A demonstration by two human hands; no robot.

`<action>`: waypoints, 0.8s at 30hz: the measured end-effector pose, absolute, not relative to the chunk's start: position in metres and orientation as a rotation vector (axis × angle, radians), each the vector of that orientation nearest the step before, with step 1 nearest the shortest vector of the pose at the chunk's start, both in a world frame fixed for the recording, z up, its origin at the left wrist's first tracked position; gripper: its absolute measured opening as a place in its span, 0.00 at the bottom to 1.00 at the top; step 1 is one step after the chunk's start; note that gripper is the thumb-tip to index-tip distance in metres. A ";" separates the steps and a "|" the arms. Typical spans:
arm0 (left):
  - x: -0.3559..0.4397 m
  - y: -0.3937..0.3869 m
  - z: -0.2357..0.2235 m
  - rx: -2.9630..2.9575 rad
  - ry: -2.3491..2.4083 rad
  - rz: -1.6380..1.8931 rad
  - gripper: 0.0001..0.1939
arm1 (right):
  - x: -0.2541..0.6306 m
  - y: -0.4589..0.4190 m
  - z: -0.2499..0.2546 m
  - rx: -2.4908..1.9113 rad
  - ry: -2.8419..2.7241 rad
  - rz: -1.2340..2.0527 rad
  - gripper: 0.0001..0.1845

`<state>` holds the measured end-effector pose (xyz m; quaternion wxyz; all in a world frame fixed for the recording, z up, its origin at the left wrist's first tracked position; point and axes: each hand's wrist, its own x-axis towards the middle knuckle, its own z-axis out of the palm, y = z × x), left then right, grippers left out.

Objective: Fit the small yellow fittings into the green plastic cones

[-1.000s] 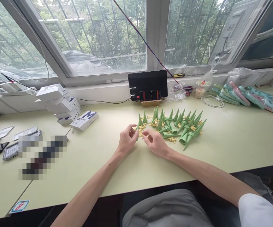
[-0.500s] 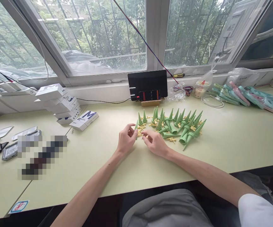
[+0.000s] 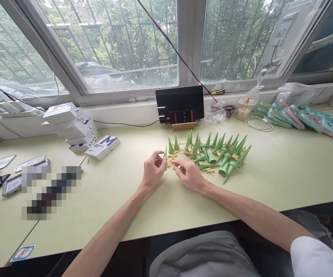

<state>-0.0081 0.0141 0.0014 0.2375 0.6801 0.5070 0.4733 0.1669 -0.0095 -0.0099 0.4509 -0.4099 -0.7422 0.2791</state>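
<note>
My left hand (image 3: pixel 154 170) grips a green plastic cone (image 3: pixel 165 158), held upright just above the pale green table (image 3: pixel 120 192). Right beside it, my right hand (image 3: pixel 189 174) pinches a small yellow plastic piece (image 3: pixel 176 166) between thumb and fingertips, close to the cone. Behind both hands lies a heap of green cones (image 3: pixel 218 154), some standing and some on their sides, mixed with small yellow pieces (image 3: pixel 172 156).
A dark tablet (image 3: pixel 179 102) with a phone (image 3: pixel 182 116) leans at the windowsill. White boxes (image 3: pixel 74 127) are stacked at the left, flat packets (image 3: pixel 10 181) at far left. Teal and pink packages (image 3: pixel 302 117), a bag (image 3: pixel 247 104) and a white cable (image 3: pixel 258 124) lie at right.
My left hand turned the green cone more upright and lifted it slightly. My right hand's pinch on the yellow piece shifted a little toward the cone.
</note>
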 end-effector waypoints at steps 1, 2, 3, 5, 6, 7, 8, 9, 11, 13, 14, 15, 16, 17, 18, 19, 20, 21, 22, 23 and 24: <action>-0.008 0.014 0.001 1.860 1.390 1.297 0.11 | 0.167 -0.010 -0.010 -1.015 -1.833 0.690 0.13; -0.008 0.014 0.001 1.857 1.391 1.298 0.11 | 0.167 -0.010 -0.009 -1.017 -1.834 0.688 0.13; -0.008 0.014 0.001 1.854 1.392 1.300 0.11 | 0.167 -0.010 -0.009 -1.019 -1.835 0.686 0.13; -0.008 0.014 0.001 1.851 1.391 1.303 0.11 | 0.167 -0.010 -0.009 -1.019 -1.840 0.684 0.13; -0.008 0.014 0.001 1.849 1.389 1.304 0.12 | 0.167 -0.010 -0.009 -1.019 -1.841 0.684 0.13; -0.008 0.014 0.001 1.846 1.387 1.304 0.12 | 0.167 -0.010 -0.009 -1.020 -1.842 0.685 0.13; -0.008 0.014 0.001 1.842 1.385 1.304 0.12 | 0.167 -0.010 -0.009 -1.021 -1.844 0.686 0.13; -0.009 0.015 0.000 1.839 1.385 1.304 0.12 | 0.166 -0.010 -0.009 -1.023 -1.845 0.686 0.13; -0.009 0.015 0.000 1.834 1.384 1.302 0.12 | 0.166 -0.010 -0.009 -1.025 -1.847 0.683 0.13; -0.009 0.015 0.000 1.830 1.386 1.300 0.12 | 0.166 -0.010 -0.009 -1.024 -1.848 0.681 0.13; -0.009 0.015 0.000 1.828 1.387 1.299 0.12 | 0.166 -0.010 -0.010 -1.023 -1.850 0.679 0.13; -0.009 0.015 0.001 1.826 1.387 1.298 0.12 | 0.166 -0.009 -0.010 -1.023 -1.851 0.678 0.13; -0.009 0.015 0.001 1.823 1.387 1.297 0.12 | 0.166 -0.009 -0.011 -1.023 -1.853 0.676 0.13; -0.009 0.016 0.001 1.821 1.386 1.295 0.12 | 0.166 -0.009 -0.011 -1.023 -1.854 0.677 0.14; -0.009 0.016 0.001 1.821 1.384 1.293 0.12 | 0.166 -0.009 -0.011 -1.022 -1.855 0.679 0.14; -0.009 0.016 0.001 1.821 1.383 1.291 0.12 | 0.166 -0.009 -0.011 -1.021 -1.855 0.681 0.14; -0.009 0.016 0.001 1.822 1.382 1.290 0.12 | 0.167 -0.009 -0.012 -1.019 -1.855 0.684 0.14; -0.009 0.016 0.001 1.824 1.380 1.289 0.12 | 0.167 -0.009 -0.012 -1.017 -1.855 0.686 0.14; -0.009 0.016 0.001 1.824 1.379 1.289 0.12 | 0.167 -0.009 -0.012 -1.017 -1.855 0.688 0.14; -0.009 0.016 0.001 1.824 1.377 1.290 0.12 | 0.167 -0.009 -0.012 -1.016 -1.855 0.691 0.14; -0.009 0.016 0.000 1.823 1.375 1.291 0.12 | 0.167 -0.009 -0.012 -1.014 -1.855 0.692 0.14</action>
